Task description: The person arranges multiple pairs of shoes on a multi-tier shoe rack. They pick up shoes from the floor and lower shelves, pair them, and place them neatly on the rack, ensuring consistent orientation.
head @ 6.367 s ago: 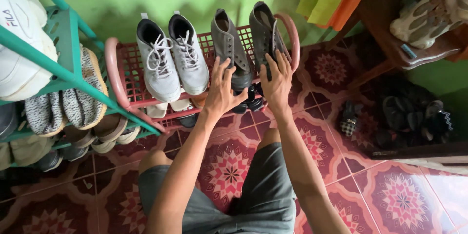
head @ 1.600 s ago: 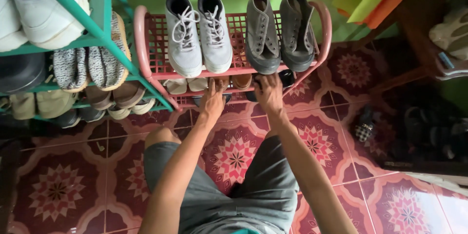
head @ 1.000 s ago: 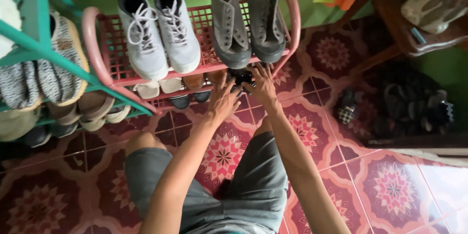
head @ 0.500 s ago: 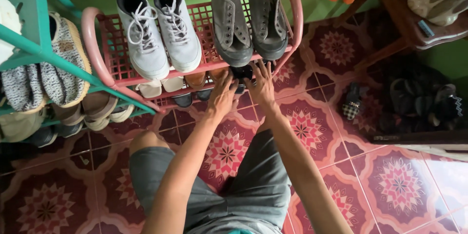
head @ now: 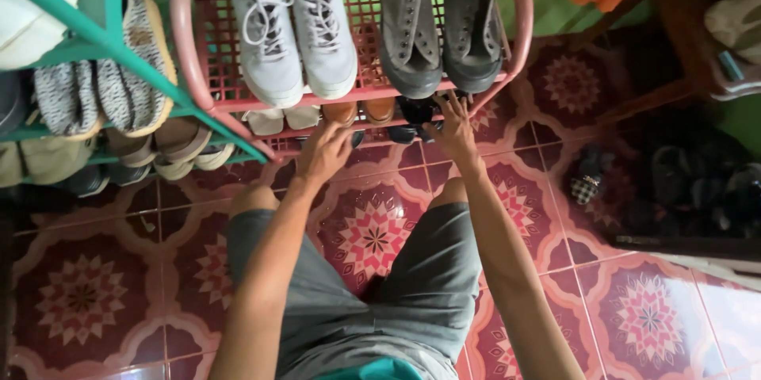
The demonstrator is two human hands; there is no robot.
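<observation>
Two hands reach forward from us toward the low pink shoe rack (head: 187, 47). Our right hand (head: 454, 133) has its fingers (head: 456, 104) spread loosely and laid on the black shoes (head: 414, 113) that sit on the rack's lower shelf, right of centre; whether they grip the shoes or only rest on them, we cannot tell. Our left hand (head: 323, 152) lies just in front of the same lower shelf, fingers slack and slightly parted, its tips near a dark shoe toe (head: 358, 138) on the bottom tier, holding nothing we can see.

On the top shelf of the pink rack stand two pairs, toes toward us: white lace-up sneakers (head: 295, 31) on the left and grey lace-up shoes (head: 440, 27) on the right. Below them sit a pale pair (head: 281, 119) at left, then brown shoes (head: 361, 111), then the black pair.

To the left, a green rack (head: 111, 51) carries knitted grey slip-ons (head: 99, 91) and tan sandals (head: 181, 146) lower down. Patterned red floor tiles (head: 372, 233) lie under our knees.
</observation>
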